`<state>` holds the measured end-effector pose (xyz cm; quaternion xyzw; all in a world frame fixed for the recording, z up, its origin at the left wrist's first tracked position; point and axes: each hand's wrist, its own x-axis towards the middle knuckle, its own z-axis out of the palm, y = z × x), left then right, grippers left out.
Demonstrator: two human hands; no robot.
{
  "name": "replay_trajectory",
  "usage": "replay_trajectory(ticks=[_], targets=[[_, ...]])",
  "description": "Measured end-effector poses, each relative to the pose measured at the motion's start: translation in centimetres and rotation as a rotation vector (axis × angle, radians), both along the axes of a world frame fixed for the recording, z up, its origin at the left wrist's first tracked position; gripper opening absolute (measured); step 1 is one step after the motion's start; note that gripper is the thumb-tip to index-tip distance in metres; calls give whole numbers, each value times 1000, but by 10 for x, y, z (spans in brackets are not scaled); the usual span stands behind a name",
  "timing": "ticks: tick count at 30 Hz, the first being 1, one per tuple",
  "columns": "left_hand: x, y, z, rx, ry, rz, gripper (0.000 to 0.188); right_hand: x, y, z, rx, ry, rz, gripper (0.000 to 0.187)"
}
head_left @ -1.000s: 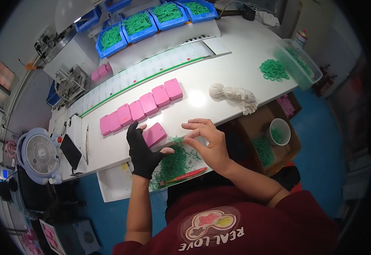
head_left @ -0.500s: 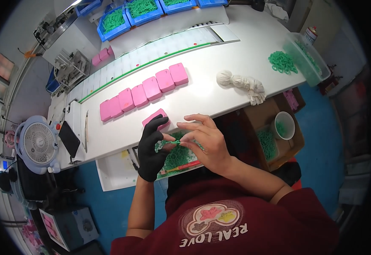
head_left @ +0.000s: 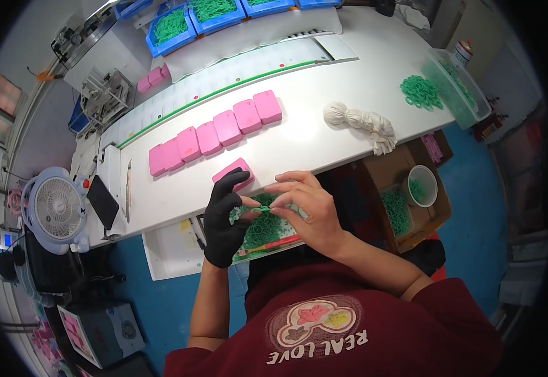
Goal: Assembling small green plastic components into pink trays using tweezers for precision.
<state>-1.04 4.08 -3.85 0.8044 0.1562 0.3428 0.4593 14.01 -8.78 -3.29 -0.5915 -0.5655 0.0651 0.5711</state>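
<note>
My left hand [head_left: 222, 223], in a black glove with bare thumb and fingertip, pinches a small green ring-like piece [head_left: 261, 208]. More green bits show against the glove's palm. My bare right hand [head_left: 312, 213] comes from the other side, thumb and forefinger closed at that piece's right end, the other fingers stretched out. Both hands hover over an open drawer [head_left: 164, 254] at the table's front edge. Beneath them it holds a heap of green rings [head_left: 264, 234] and a red tool [head_left: 280, 244]. Just beyond the left hand lies a single pink block [head_left: 235, 171].
A row of pink blocks [head_left: 227, 128] crosses the white table [head_left: 299, 144]. To the right are a bundled cloth [head_left: 362, 122], a green ring pile [head_left: 420, 92] and a clear bin [head_left: 459, 91]. Blue bins [head_left: 172, 31] stand behind. A cardboard box [head_left: 434, 223] holds a white tub [head_left: 421, 186].
My right hand's fingertips have shifted slightly right, and the green piece's angle has changed a little. My left hand keeps its place. The whole view has shifted slightly.
</note>
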Motion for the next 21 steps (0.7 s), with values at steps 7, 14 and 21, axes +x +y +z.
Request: replay_trajectory(ticks=[7,14,21], targets=[[-1,0,0,-23,-18,-1,23,2,2,-4,-18,28,18,9],[-2,-3,4,-49,4,13,18,2,2,-9,-66,69,37,7],[-3,-2,3,-29,11,15,17,1,4,-14,-95,141,78,7]])
